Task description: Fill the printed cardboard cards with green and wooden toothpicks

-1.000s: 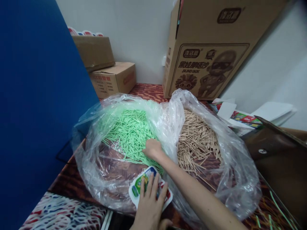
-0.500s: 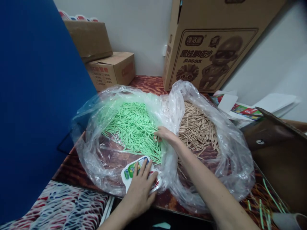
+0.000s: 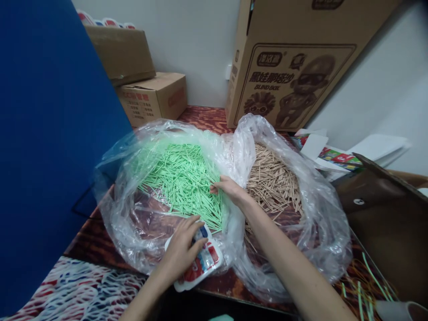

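Right hand (image 3: 230, 189): bent at the right edge of the green stick heap (image 3: 187, 178), fingertips drawn together among the sticks; cannot tell whether gripping any.
Left hand (image 3: 183, 240): palm down on the near side of the green stick heap, with fingers curved over a printed package (image 3: 207, 262) and thumb set apart from them; cannot tell whether gripping or only resting.
Printed package: lies just on the near side of the green stick heap, partly covered, with white border and red and blue print showing.
Clear plastic bag (image 3: 120, 236): gapes around the green stick heap.
Brown sticks (image 3: 274, 183): lie loose to the right of the green stick heap, in a second plastic bag (image 3: 329, 240).
Progress: looks partway, with both bags open and package close by; plenty of green sticks left loose, brown ones apart from all fingers; cannot tell package's contents.
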Demonstrator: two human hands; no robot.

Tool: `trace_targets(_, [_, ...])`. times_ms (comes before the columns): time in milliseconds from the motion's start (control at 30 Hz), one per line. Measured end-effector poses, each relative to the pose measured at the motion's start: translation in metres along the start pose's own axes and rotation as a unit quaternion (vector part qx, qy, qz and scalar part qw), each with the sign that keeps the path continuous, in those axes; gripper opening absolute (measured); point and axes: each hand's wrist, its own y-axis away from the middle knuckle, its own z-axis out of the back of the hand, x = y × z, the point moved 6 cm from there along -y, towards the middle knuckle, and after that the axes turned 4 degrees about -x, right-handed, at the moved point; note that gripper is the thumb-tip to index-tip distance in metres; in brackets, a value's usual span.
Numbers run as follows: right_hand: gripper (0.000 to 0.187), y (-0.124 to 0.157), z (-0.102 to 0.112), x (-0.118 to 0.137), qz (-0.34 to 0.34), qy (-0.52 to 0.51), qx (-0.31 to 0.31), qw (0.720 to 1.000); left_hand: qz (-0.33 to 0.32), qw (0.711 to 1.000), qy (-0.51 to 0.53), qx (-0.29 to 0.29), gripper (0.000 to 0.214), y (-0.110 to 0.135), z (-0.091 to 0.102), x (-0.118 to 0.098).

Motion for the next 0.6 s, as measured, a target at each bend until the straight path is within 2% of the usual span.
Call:
trace_targets(133, [0.008,-0.002,-0.005,0.001,0.000,0.035,0.011,0.999,0.017,0.998,0.057,-0.031,0.030,-0.026,0.011,0.004])
trace_targets(267, [0.012,-0.006,0.001,0.011,0.027,0.114,-0.015,0.993,0.015,0.991,0.118,-0.055,0.025,-0.067,0.017,0.008])
trace_targets(333, [0.016,-0.007,0.004,0.016,0.034,0.150,-0.037,0.987,0.026,0.987,0.145,-0.057,0.029,-0.089,0.015,0.013])
trace_targets(400, [0.015,-0.007,0.006,0.019,0.037,0.173,-0.052,0.983,0.048,0.984,0.151,-0.085,0.041,-0.105,0.016,0.020])
trace_targets(500, [0.008,-0.002,0.007,0.022,0.045,0.180,-0.060,0.981,0.074,0.975,0.164,-0.133,0.055,-0.113,0.018,0.025])
trace_targets(600, [0.009,0.007,0.008,0.021,0.066,0.153,-0.080,0.983,0.087,0.966,0.203,-0.137,0.060,-0.105,0.015,0.025])
